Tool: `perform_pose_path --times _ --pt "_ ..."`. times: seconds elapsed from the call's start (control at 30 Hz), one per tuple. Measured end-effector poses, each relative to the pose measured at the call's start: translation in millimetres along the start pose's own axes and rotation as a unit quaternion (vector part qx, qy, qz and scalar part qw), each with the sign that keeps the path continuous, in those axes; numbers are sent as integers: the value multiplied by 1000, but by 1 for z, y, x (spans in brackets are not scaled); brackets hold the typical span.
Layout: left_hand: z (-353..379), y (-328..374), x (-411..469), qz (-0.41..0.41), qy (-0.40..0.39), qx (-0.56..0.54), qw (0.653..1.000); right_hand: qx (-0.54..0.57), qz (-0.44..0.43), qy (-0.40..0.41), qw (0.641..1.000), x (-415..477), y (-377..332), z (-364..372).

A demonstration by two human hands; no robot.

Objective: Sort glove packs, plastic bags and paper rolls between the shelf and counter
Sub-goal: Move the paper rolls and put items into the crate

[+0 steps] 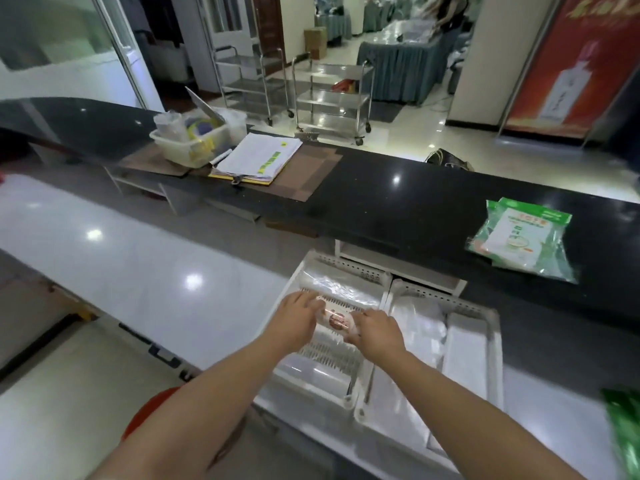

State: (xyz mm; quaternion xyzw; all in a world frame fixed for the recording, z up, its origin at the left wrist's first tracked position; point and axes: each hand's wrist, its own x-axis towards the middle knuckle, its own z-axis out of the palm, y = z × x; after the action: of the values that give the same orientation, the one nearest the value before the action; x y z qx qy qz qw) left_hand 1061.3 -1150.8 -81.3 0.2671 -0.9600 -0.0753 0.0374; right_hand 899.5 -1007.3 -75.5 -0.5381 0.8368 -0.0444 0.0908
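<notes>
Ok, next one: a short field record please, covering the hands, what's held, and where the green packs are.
left hand: at the packet's left end, grip blurred
right hand: holds the packet's right end
packet: clear wrap, reddish label, over the left tray
left tray: white, perforated, below the counter
right tray: holds clear bags
green packs: on the counter, right side

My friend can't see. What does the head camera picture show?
A left hand and right hand hold a small clear-wrapped pack over a white slotted tray. Green glove packs lie on the black counter to the right.
</notes>
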Motion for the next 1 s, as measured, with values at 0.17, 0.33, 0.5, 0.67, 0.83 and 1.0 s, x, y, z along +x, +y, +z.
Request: perform_pose_path --times 0.17,0.33,0.5,0.67,0.83,1.0 --pt "7 -37 -6 39 -56 15 998 -45 14 -55 997 11 -45 17" --pt "17 -49 -10 70 -115 15 991 -35 28 -115 992 14 -60 33" --pt "32 -54 -19 80 -136 -7 987 103 51 -196 974 6 -58 44" --pt "39 -54 -24 85 -119 -27 989 126 44 -163 978 -7 -56 46" --pt "42 -56 -22 90 -124 -36 988 107 35 -137 984 -14 -57 44" --pt "38 -52 -18 85 -134 -39 987 99 39 -122 987 -12 -56 46"
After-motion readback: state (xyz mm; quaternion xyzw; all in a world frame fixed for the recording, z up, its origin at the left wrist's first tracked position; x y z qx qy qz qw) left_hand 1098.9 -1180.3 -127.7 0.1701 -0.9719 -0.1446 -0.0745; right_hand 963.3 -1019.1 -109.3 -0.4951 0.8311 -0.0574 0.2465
